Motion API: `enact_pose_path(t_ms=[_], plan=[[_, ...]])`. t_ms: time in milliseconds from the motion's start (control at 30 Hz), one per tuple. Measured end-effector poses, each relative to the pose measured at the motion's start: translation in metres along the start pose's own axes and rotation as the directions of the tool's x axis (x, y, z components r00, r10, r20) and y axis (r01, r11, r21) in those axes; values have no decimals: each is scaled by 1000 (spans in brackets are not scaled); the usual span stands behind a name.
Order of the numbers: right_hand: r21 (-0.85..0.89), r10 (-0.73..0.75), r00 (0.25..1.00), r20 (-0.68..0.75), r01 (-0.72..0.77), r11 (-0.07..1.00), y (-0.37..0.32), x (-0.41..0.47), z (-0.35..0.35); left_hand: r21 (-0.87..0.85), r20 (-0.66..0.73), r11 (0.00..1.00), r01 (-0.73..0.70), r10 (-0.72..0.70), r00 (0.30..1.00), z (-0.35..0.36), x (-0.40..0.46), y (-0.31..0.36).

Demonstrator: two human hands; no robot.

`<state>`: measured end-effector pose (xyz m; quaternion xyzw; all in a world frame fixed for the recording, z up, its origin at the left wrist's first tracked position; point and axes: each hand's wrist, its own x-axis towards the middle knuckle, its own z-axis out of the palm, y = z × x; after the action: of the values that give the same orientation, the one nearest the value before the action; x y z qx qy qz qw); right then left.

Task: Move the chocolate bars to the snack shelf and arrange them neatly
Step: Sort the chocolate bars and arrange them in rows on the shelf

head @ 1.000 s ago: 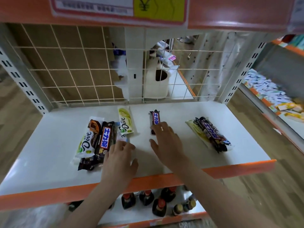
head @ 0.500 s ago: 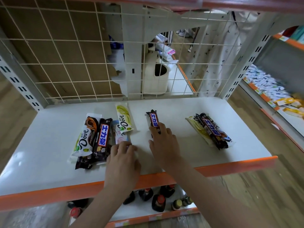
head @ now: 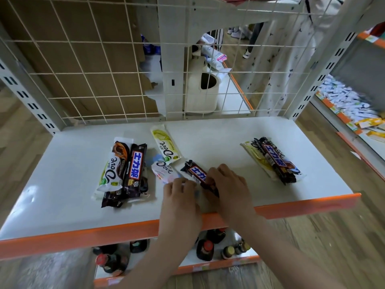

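Observation:
Chocolate bars lie on a white shelf (head: pixel 68 184) with an orange front edge. My right hand (head: pixel 227 188) grips the near end of a dark Snickers bar (head: pixel 195 174), which lies tilted toward the left. My left hand (head: pixel 180 197) rests on the near end of a pale pink Dove bar (head: pixel 164 171). A yellow-green Dove bar (head: pixel 166 147) lies just behind them. At the left sits a pile with a white Dove bar (head: pixel 112 172) and a dark Snickers bar (head: pixel 135 167). At the right another Snickers bar (head: pixel 275 161) lies on top of pale bars.
A wire grid (head: pixel 83 65) backs the shelf, with cardboard and a white container (head: pixel 203 90) behind it. Several bottles (head: pixel 205 250) stand on the lower shelf. Another shelf of packets (head: pixel 350 103) is at the right. A person's shoes show far behind.
My right hand has pulled the middle Snickers bar nearer and leftward, tilting it toward the pink Dove bar. My left hand stayed on the pink bar. The view has tilted down.

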<state>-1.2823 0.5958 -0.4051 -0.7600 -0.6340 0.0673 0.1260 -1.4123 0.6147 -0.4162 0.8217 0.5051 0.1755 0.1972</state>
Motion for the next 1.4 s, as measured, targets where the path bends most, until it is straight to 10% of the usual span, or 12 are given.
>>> enact_pose_path(t_ms=[100, 267, 633, 1400], plan=[[39, 63, 998, 30, -64, 997, 5, 7, -5, -270, 30, 962, -43, 53, 998, -4, 2, 5], [-59, 26, 994, 107, -19, 998, 19, 12, -9, 239, 116, 960, -144, 119, 986, -27, 24, -32], [-69, 34, 999, 23, -32, 997, 39, 4, -26, 471, 125, 824, -314, 291, 949, -47, 30, -48], [9, -70, 993, -93, 71, 997, 9, -66, -172, 307, 33, 872, -380, 390, 920, -162, -33, 37]])
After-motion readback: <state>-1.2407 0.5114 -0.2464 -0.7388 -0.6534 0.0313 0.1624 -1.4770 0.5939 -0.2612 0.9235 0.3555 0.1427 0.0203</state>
